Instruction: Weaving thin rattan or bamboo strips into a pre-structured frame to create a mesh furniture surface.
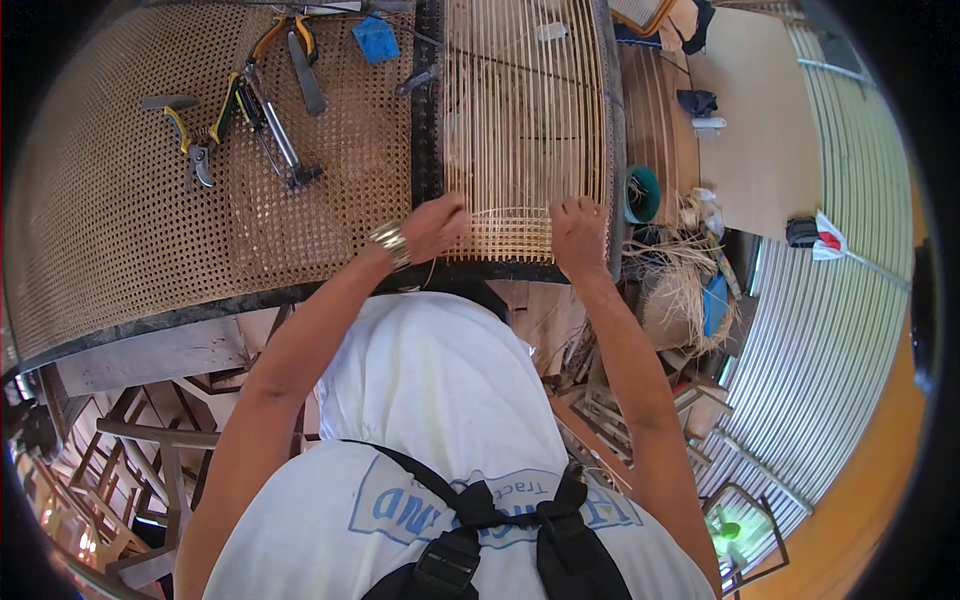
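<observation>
The person's left hand is gripping a thin, pale cane strand, with its fingers curling in. The strand is going across to the right hand. The right fingers are bending down over the cane at the right side, but I cannot tell whether they are pinching the strand or just pressing.

Between the two hands, just below the fingers, a narrow band of pale woven cane is sitting along the near edge. Many long, straight, pale cane strands are running away beyond the fingers, side by side. A shiny gold-coloured bracelet is circling the left wrist.

To the left of the left fingers, a big brown cane sheet full of little holes is spreading out. On it, farther away than the left fingers, some tools are lying: yellow-and-black hand clippers, a hammer with a silver metal handle and a flat grey blade. A small blue piece is lying past them.

To the right of the right fingers, a round green tub is standing, and a messy heap of pale cane strips is lying nearer the person.
</observation>
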Demonstrator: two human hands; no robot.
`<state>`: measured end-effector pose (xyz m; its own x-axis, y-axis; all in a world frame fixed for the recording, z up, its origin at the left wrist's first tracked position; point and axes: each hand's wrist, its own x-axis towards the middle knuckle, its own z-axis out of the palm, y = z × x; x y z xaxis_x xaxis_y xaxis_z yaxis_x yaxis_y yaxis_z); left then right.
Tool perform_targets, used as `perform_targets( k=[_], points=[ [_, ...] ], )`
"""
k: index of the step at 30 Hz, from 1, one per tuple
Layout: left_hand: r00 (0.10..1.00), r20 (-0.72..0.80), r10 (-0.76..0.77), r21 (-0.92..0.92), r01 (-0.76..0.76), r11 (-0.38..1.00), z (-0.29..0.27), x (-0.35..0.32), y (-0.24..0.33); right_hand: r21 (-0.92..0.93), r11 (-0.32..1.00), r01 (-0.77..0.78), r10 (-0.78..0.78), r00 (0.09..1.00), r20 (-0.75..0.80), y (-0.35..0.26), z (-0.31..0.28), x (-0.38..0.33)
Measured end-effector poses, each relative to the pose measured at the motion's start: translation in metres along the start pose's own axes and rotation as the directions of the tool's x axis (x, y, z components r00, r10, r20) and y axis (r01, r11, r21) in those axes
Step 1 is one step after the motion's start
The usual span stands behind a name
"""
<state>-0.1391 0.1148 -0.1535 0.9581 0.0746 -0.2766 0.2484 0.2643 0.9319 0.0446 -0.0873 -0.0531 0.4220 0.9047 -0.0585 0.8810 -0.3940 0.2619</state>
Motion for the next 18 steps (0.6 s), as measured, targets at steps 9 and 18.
perform_targets(
  k=[9, 18],
  points=[
    [0.953, -0.211, 0.219, 0.466, -0.099, 0.879, -0.051, -0.078, 0.036, 0.38, 0.918, -0.115, 0.109, 0.993, 0.037, -0.068, -0.012, 0.016],
    [0.87, -0.367, 0.33, 0.543, -0.088, 0.835, -0.04, -0.069, 0.089, 0.949, 0.19, -0.25, -0.138, 0.951, 0.278, -0.079, -0.038, 0.069]
  ],
)
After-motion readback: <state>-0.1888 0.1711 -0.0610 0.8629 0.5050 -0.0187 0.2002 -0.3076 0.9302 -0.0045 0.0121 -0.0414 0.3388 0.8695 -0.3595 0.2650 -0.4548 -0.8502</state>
